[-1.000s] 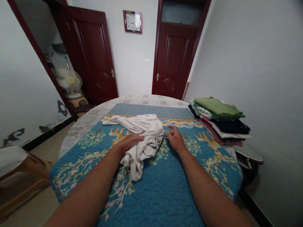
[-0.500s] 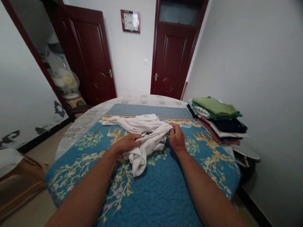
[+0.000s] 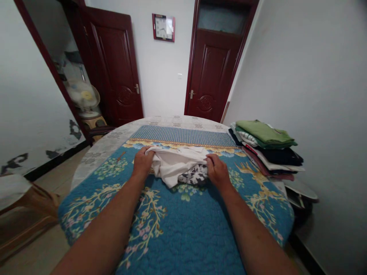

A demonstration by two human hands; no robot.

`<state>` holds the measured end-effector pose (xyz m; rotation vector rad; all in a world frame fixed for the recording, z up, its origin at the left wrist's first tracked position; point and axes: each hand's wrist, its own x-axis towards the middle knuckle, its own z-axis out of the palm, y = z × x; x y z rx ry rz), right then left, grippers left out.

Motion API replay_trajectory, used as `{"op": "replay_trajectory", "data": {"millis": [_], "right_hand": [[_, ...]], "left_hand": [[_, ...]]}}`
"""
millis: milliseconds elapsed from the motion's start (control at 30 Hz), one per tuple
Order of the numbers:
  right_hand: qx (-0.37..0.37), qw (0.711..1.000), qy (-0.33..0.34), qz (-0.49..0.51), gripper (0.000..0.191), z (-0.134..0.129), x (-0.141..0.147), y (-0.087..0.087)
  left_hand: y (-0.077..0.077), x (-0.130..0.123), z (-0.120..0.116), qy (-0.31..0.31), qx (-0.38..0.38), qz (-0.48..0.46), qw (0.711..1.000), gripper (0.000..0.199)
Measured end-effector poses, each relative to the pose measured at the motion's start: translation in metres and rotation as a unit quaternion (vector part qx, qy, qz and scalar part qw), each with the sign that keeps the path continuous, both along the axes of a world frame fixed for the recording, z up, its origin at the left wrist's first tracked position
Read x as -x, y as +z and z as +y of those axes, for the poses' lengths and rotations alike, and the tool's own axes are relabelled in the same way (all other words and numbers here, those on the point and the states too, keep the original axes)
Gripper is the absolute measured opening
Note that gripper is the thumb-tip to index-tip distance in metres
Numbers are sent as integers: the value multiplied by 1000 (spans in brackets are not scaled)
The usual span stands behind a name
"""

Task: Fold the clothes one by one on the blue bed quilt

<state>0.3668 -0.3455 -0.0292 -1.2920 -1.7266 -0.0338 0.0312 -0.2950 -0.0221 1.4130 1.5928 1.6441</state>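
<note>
A white garment (image 3: 172,163) with a black-and-white patterned part (image 3: 195,175) is stretched between my two hands above the blue floral quilted cloth (image 3: 183,229). My left hand (image 3: 142,162) pinches its upper left edge. At its right edge, beside the patterned part, my right hand (image 3: 217,170) has the fabric between closed fingers. The middle of the garment sags in loose folds, and its far side lies on the cloth.
A stack of folded clothes (image 3: 266,149), green on top, sits at the table's right edge. Beyond the quilt shows a pale patterned tablecloth (image 3: 94,156). A stool (image 3: 28,198) stands at the left, and a dark object with a pale top (image 3: 302,193) at the right.
My left hand has moved left and away from me, now at the garment's left edge. The twisted garment has opened out wider between my hands, showing more of the patterned part.
</note>
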Motion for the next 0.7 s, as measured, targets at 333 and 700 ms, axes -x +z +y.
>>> {"op": "replay_trajectory", "data": {"millis": [333,700], "right_hand": [[49,995,62,-54,28,5,-5,-5],[-26,993,-53,105,32,2,-22,8]], "left_hand": [[-8,14,11,-228,134,-368,891,45],[-9,23,17,-105,60,-383,916,39]]}}
